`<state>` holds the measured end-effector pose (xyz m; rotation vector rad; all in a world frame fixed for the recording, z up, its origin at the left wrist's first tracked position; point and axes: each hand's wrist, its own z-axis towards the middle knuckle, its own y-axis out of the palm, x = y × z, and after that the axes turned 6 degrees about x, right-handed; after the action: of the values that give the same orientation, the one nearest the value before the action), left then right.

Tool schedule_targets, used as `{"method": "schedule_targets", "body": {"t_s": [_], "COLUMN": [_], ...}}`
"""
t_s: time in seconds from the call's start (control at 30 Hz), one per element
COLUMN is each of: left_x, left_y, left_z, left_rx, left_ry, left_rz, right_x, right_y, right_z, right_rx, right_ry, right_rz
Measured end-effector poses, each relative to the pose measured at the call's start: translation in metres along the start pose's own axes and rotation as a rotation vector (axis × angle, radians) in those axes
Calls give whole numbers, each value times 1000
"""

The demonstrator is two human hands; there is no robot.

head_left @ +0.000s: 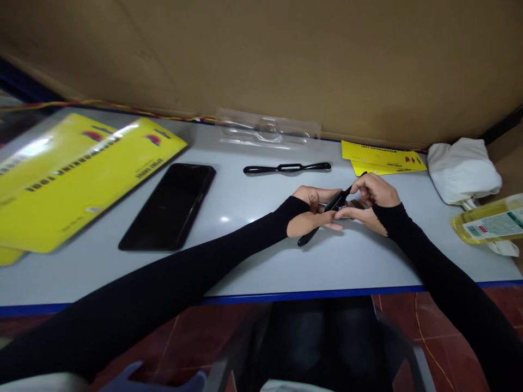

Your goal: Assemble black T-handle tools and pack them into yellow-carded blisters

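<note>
Both my hands are closed on a black spokeshave (309,237), tilted over the right half of the table. My left hand (314,211) wraps its middle, thumb in front and fingers behind. Pinching near its upper right handle, my right hand (372,197) also has its thumb at the middle, beside a small shiny metal part (340,208). Fingers hide much of the tool's middle. Behind my hands lies a second black spokeshave piece (288,168), flat, with a slot at its centre.
Large yellow printed cards (81,185) and a black phone (168,207) lie left. A clear plastic blister shell (267,129) rests by the cardboard wall. Smaller yellow cards (382,158), a white cloth bundle (463,170) and a bottle of yellow liquid (490,220) are at right.
</note>
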<state>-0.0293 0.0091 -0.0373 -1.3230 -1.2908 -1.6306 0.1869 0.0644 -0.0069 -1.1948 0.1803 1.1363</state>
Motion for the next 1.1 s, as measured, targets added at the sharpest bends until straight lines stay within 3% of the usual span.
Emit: {"method": "schedule_targets", "body": {"t_s": [0.17,0.33,0.53,0.8,0.9,1.0,1.1], "left_x": [-3,-7,-3,4,6,8,9], "left_y": [0,5,8,13,12,9,8], "left_z": [2,3,1,0,2,4,5], "left_rx": [6,93,128,141,130,101,104], "left_ry": [37,35,20,-13,-29,-33,-23], "left_rz": [-8,-43,-68,-103,-134,-148,-155], "right_x": [-5,-13,-9,-7,-11,-15,-18], "right_y": [5,10,9,0,0,-1,-3], "right_z": [1,-1,-3,3,2,0,-2], "right_rx": [33,53,-102,-203,-153,-42,-40], "right_ry": [77,122,432,530,440,158,-38], "right_rz": [39,-6,233,462,429,241,72]}}
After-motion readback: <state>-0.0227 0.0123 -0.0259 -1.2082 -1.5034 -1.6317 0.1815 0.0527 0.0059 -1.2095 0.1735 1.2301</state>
